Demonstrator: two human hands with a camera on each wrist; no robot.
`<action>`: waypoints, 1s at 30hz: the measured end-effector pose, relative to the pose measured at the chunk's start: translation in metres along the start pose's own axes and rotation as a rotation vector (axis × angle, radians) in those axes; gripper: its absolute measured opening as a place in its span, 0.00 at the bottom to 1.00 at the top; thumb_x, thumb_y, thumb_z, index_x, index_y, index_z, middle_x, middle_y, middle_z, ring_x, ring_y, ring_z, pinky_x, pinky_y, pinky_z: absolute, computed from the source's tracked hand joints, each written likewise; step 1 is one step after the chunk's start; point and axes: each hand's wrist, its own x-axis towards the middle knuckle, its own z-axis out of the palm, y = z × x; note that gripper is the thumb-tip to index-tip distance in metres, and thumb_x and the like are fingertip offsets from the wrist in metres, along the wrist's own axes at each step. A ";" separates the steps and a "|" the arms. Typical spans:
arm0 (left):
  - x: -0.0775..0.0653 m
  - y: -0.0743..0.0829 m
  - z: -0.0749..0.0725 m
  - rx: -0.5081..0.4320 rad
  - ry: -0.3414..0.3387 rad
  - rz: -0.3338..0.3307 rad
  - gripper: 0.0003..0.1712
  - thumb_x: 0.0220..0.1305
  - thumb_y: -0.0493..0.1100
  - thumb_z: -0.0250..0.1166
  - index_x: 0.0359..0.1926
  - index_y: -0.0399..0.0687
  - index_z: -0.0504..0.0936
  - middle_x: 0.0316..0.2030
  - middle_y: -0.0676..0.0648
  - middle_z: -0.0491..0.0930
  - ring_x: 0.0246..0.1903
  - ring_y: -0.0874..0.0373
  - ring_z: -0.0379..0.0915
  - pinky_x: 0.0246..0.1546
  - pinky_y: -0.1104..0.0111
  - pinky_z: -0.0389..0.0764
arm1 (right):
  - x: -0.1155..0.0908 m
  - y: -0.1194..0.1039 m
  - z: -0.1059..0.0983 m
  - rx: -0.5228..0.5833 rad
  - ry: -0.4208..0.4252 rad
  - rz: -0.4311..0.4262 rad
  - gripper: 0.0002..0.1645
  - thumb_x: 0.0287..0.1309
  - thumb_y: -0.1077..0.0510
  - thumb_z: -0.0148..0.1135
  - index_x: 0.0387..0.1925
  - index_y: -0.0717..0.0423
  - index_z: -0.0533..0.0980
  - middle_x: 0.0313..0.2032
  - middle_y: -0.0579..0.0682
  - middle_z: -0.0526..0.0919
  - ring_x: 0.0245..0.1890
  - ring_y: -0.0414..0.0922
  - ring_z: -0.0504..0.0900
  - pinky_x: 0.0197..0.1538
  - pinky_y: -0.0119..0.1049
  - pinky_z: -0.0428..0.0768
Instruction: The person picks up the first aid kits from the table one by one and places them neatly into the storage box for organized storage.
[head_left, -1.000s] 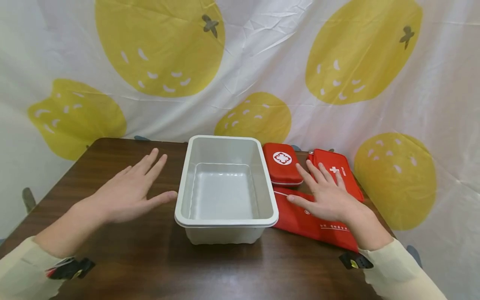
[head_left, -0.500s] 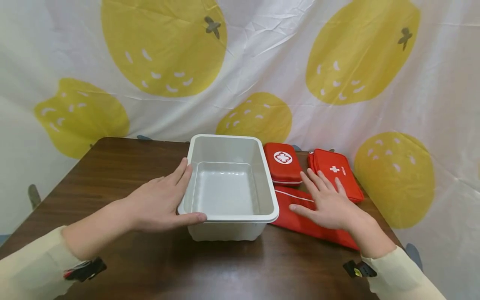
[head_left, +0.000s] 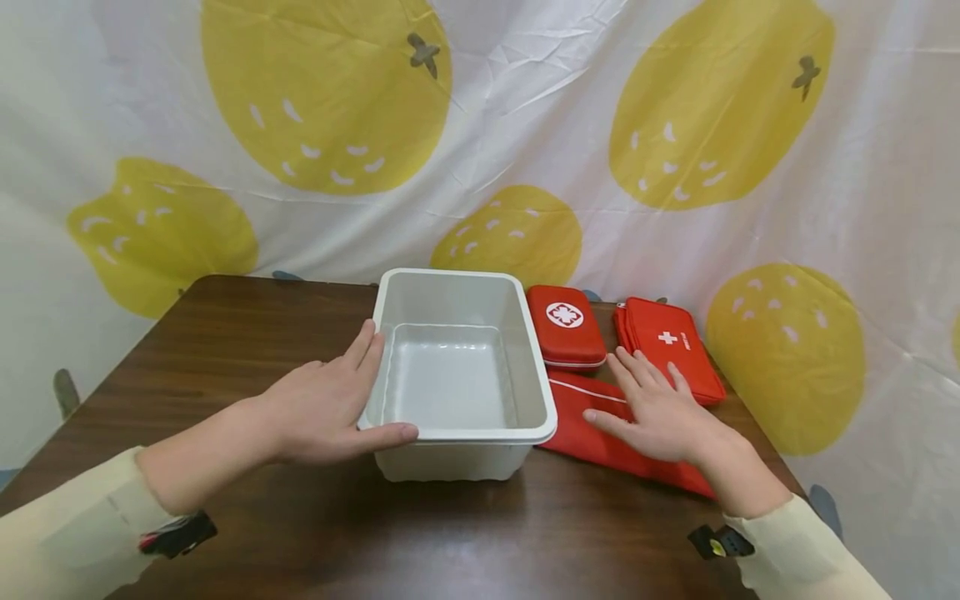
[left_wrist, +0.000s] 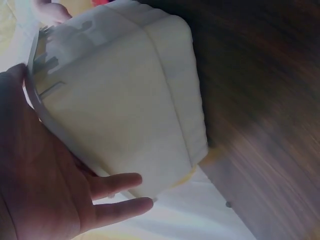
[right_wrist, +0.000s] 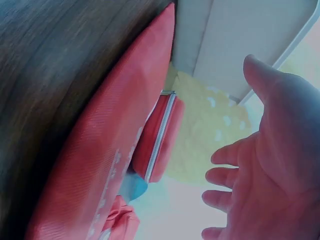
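A pale grey plastic bin (head_left: 457, 461) stands upright on the table. My left hand (head_left: 318, 412) lies at its near left corner, thumb out over the front rim and the other fingers along the left side. The left wrist view shows those fingers (left_wrist: 122, 212) straight, beside the bin's outer wall (left_wrist: 120, 110). Above a flat red pouch (head_left: 588, 421), my right hand (head_left: 667, 417) hovers with fingers spread and holds nothing. In the right wrist view its palm (right_wrist: 285, 165) is apart from the large pouch (right_wrist: 115, 130). The hand covers part of that pouch in the head view.
Behind the flat pouch lie a red zip case (head_left: 566, 337) with a white emblem, close to the bin's right side, and a red first-aid pouch (head_left: 667, 346) with a white cross. The brown table (head_left: 277, 325) ends at a lemon-print curtain (head_left: 510, 150).
My left hand has moved right, from beside the bin onto its left rim. My right hand has come slightly nearer and lower, still over the red pouch. The bin has stayed about in place.
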 end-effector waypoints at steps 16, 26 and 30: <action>0.001 -0.002 0.006 -0.060 -0.031 -0.052 0.72 0.73 0.84 0.50 0.87 0.29 0.41 0.88 0.27 0.37 0.48 0.39 0.90 0.42 0.52 0.88 | -0.002 0.039 0.010 0.026 -0.114 -0.082 0.42 0.67 0.58 0.70 0.81 0.49 0.71 0.79 0.67 0.68 0.76 0.72 0.68 0.70 0.74 0.73; 0.001 -0.003 0.007 -0.058 -0.021 -0.054 0.72 0.72 0.83 0.52 0.87 0.29 0.42 0.87 0.27 0.39 0.49 0.37 0.90 0.42 0.51 0.89 | -0.005 0.053 0.012 0.062 -0.206 -0.089 0.41 0.65 0.54 0.73 0.79 0.47 0.74 0.74 0.64 0.75 0.71 0.66 0.76 0.68 0.69 0.77; 0.000 -0.003 0.006 -0.060 -0.027 -0.055 0.72 0.72 0.84 0.52 0.87 0.29 0.42 0.88 0.27 0.38 0.48 0.37 0.90 0.43 0.50 0.89 | -0.007 0.051 0.010 0.043 -0.217 -0.072 0.42 0.63 0.51 0.77 0.77 0.46 0.76 0.70 0.62 0.78 0.67 0.63 0.78 0.66 0.66 0.80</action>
